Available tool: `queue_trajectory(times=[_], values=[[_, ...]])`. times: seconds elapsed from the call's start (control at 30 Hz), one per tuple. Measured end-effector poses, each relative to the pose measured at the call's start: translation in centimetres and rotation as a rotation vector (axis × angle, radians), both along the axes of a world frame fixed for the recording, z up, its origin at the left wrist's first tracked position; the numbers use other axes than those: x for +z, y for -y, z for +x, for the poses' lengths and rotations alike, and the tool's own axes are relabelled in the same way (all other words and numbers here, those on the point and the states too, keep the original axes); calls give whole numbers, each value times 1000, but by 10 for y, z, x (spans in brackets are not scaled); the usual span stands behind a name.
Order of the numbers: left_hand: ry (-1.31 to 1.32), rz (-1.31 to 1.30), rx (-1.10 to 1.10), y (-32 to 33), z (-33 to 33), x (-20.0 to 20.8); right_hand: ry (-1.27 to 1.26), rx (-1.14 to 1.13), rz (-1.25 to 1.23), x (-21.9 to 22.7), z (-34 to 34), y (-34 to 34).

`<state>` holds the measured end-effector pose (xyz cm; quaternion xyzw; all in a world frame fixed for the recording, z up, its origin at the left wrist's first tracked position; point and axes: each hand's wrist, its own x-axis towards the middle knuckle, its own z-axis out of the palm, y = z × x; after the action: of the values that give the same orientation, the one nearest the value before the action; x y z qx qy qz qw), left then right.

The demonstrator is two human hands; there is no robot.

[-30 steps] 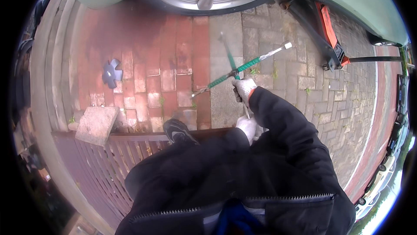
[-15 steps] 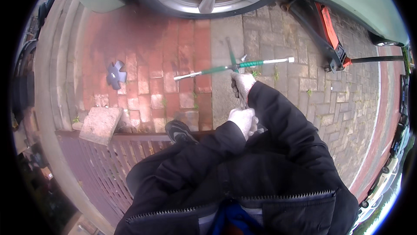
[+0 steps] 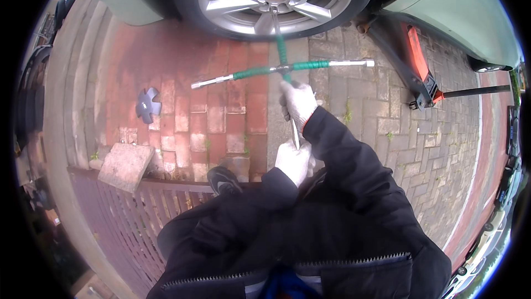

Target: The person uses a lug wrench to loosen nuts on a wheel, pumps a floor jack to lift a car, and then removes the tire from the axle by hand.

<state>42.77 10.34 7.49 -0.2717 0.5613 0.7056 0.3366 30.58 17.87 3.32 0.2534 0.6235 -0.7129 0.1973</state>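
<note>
A four-way lug wrench (image 3: 311, 66) with green-wrapped arms stretches out in front of me. Its far arm reaches the silver alloy wheel (image 3: 315, 11), and the tip meets the rim just below the hub, where I cannot see whether it sits on a nut. My right hand (image 3: 299, 101), in a whitish glove, is closed round the near arm just behind the cross. Closer to my body, my gloved left hand (image 3: 292, 162) is closed round the end of that same arm. The two side arms stick out left and right, untouched.
Right of the wheel, an orange and black floor jack (image 3: 418, 64) stands beside the pale green car. A dark star-shaped wheel cap (image 3: 148, 105) lies on the red bricks, near a loose stone slab (image 3: 126, 165). A slatted brown grate (image 3: 127, 210) lies at lower left.
The wrench has turned, so its cross arms lie at a different angle, and its far tip now meets the wheel. Both hands have shifted slightly left with it, keeping their grip.
</note>
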Motion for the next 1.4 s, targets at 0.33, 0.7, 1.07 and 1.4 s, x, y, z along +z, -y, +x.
queue_trajectory(times=[0.33,0.7,1.07,1.4], values=[[-186,-425,-63,30,-13,-106,-118,32,-237,-71,-25,26],[-428,-875,-77,62,-10,-148,24,-174,-820,-168,-14,46],[86,784,418,63,-7,-147,-621,-443,451,1,-67,62],[160,607,572,54,-4,-185,-652,1042,596,-44,7,80]])
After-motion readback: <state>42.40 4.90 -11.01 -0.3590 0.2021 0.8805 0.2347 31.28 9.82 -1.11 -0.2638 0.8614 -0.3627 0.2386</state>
